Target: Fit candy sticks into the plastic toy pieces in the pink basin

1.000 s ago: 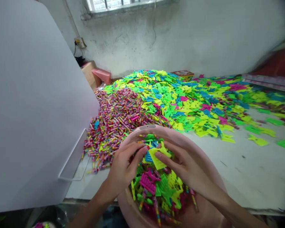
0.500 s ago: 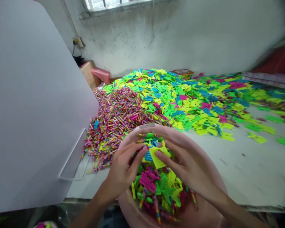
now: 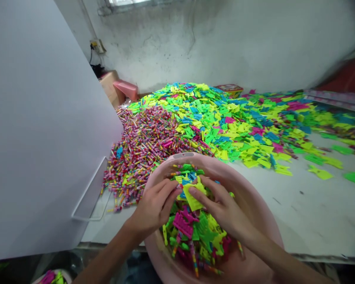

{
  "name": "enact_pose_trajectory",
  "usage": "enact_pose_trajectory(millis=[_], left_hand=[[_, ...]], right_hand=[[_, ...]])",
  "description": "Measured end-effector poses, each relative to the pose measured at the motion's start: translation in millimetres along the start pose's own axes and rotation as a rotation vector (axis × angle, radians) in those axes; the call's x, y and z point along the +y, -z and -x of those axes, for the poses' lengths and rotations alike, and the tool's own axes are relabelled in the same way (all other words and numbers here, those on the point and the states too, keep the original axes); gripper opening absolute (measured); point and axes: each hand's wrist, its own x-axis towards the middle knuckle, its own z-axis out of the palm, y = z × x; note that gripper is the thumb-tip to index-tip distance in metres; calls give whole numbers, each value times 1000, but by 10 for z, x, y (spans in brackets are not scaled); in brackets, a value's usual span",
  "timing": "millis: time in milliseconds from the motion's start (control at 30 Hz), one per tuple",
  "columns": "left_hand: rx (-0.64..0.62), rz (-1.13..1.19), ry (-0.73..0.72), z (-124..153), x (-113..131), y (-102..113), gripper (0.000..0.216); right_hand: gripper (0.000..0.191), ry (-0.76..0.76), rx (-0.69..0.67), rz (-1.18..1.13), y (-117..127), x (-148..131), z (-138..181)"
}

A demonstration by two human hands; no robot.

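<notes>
My left hand (image 3: 156, 201) is closed in a pinch on a small wrapped stick (image 3: 180, 187), whose reddish end shows at the fingertips. My right hand (image 3: 225, 203) grips a flat yellow plastic piece (image 3: 193, 197) between thumb and fingers, close beside the stick; I cannot tell if the two touch. Both hands are over a pink basin (image 3: 254, 189). Inside it lie a magenta plastic piece (image 3: 183, 225), green pieces (image 3: 205, 232) and several striped sticks (image 3: 194, 258).
Behind the basin is a heap of striped sticks (image 3: 148, 134), with a large pile of bright plastic pieces (image 3: 213, 106) beyond it. A white panel (image 3: 47, 138) stands at the left, with a white wire frame (image 3: 90, 197) by it. Another small container (image 3: 66, 275) sits low at the left.
Both hands have shifted slightly left and stay close together, still holding the stick and the yellow piece. The view has tilted a little downward.
</notes>
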Motion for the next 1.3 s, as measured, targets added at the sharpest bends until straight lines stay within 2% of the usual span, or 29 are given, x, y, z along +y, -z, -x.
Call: enact_pose_trajectory(millis=[133, 233, 333, 400, 433, 600, 733, 933, 1067, 1200, 1300], left_hand=[[-55, -17, 21, -6, -26, -3, 16], [-186, -278, 48, -70, 51, -20, 24], [-231, -496, 117, -139, 175, -83, 49], [-226, -498, 152, -165, 227, -129, 67], [-226, -474, 150, -170, 235, -144, 69], [-203, -335, 102, -164, 155, -107, 56], [-199, -281, -1, -169, 90, -36, 47], [-145, -294, -67, -164, 54, -38, 46], [-138, -308, -103, -140, 61, -74, 38], [-127, -380, -56, -97, 120, -126, 35], [-166, -393, 19, -86, 188, -154, 33]], right_hand=[[40, -90, 4, -94, -33, 59, -20], [44, -138, -11, -117, -26, 90, -61], [48, -142, 20, -150, 1, 92, -80], [50, -144, 42, -179, 11, 87, -63], [51, -148, 46, -193, 12, 86, -49], [49, -190, 29, -174, -5, 92, 12], [46, -134, -40, -131, -9, 84, 10], [41, -67, -36, -98, -3, 70, 14], [42, -69, -20, -81, 34, 35, 26], [47, -78, -6, -84, 56, -7, -2], [48, -110, 14, -100, 38, -24, -27]])
